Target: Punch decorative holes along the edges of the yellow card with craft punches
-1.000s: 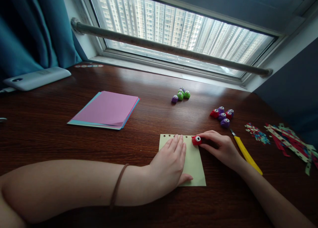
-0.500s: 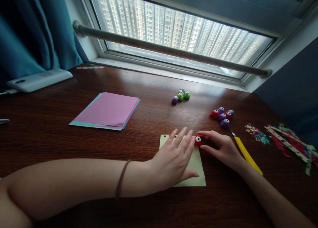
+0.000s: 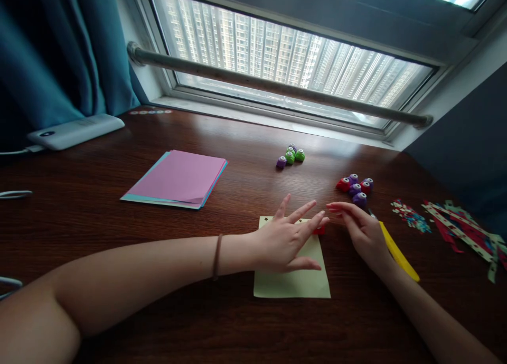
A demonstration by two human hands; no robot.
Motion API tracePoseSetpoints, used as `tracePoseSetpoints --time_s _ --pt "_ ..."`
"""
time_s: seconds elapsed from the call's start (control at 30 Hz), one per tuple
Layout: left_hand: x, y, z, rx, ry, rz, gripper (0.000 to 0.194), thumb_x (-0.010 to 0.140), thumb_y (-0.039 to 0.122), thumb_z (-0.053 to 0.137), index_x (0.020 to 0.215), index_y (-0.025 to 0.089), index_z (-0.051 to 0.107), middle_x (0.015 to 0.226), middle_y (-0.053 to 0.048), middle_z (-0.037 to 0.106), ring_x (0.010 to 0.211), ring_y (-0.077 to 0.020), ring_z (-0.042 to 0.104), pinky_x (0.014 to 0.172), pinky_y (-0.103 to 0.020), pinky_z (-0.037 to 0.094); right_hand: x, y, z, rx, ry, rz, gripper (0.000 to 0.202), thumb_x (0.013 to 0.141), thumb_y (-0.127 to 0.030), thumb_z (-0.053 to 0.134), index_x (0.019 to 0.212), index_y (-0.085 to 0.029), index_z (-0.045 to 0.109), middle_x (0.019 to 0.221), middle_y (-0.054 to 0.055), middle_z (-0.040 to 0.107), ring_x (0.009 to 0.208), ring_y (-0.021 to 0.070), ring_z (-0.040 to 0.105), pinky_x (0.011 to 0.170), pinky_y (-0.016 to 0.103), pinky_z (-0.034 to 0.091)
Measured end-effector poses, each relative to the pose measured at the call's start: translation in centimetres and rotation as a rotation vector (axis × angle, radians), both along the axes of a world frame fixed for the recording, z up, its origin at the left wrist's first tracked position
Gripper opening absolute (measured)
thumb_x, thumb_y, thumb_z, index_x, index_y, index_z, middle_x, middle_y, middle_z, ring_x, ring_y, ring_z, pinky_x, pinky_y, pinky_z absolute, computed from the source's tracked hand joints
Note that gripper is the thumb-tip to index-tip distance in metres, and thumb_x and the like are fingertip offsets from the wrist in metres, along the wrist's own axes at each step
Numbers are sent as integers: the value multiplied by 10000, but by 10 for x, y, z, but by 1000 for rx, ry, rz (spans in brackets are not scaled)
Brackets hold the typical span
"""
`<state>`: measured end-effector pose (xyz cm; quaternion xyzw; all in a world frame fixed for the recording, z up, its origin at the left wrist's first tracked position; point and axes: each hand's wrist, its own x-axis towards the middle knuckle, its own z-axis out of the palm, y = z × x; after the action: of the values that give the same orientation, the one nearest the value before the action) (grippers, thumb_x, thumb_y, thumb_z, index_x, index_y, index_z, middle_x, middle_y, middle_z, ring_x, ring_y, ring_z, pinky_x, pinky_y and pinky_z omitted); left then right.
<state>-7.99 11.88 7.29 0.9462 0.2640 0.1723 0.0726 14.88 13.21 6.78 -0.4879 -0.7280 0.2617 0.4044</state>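
Observation:
A pale yellow sheet of paper (image 3: pixel 291 286) lies on the dark wooden table, with small star-shaped holes along its far edge. At its far right corner sits a red craft punch (image 3: pixel 320 230), mostly covered by fingers of my left hand (image 3: pixel 291 240). That hand is spread over the sheet, fingertips on or just above the punch; contact cannot be made out. Just right of the punch, my right hand (image 3: pixel 360 232) hovers with fingers extended and slightly bent, apart from it and holding nothing visible. A yellow craft knife (image 3: pixel 399 255) lies partly behind my right wrist.
Red and purple punches (image 3: pixel 355 188) cluster beyond my right hand; green and purple ones (image 3: pixel 290 157) stand farther back. Coloured paper (image 3: pixel 180 176) is stacked at left, near a white power bank (image 3: pixel 79 131). Paper confetti (image 3: pixel 411 216) and punched strips (image 3: pixel 461 232) lie at right.
My left hand has spread its fingers and shifted over the red punch, covering its top. My right hand's fingers have come away from beside the punch and drawn closer together.

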Motion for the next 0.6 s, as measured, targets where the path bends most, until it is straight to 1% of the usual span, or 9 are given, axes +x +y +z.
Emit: tracePoseSetpoints --time_s 0.13,0.27,0.33,0.4,0.5,0.6 --pt "-2 -2 5 48 17 -16 855 840 622 455 1394 68 110 1378 -98 342 1327 -231 -98 1021 -564 -137 -13 9 6 63 -9 -102 235 883 -296 438 989 -178 611 982 70 619 910 229 571 828 387 451" --pt "-2 -4 4 85 39 -21 904 813 652 469 1388 41 130 1368 -111 357 1325 -290 -72 995 -583 -167 -41 33 18 152 -84 -200 256 878 -264 387 935 -168 617 922 75 628 869 236 570 787 377 437" --pt "-2 -5 4 102 55 -14 922 801 666 472 1387 36 140 1369 -122 354 1321 -327 -42 996 -593 -154 -57 45 24 148 -145 -230 259 879 -261 375 958 -159 600 921 86 622 862 250 562 761 377 437" --pt "-1 -5 4 108 62 -9 923 792 675 474 1384 38 166 1365 -128 359 1313 -363 -15 1001 -601 -128 -71 52 26 122 -242 -233 251 886 -269 384 993 -152 578 938 100 614 879 267 545 771 391 428" --pt "-1 -6 5 110 58 6 891 786 687 467 1355 35 256 1328 -146 404 1302 -398 20 1012 -600 -93 -85 53 24 79 -412 -253 250 898 -274 400 1058 -145 544 1014 120 592 981 308 490 837 433 391" --pt "-1 -6 5 109 44 13 865 775 698 470 1314 37 323 1262 -147 470 1302 -395 40 1022 -584 -84 -89 50 15 17 -487 -273 249 910 -253 382 1075 -131 524 1030 137 582 1007 307 482 856 418 384"
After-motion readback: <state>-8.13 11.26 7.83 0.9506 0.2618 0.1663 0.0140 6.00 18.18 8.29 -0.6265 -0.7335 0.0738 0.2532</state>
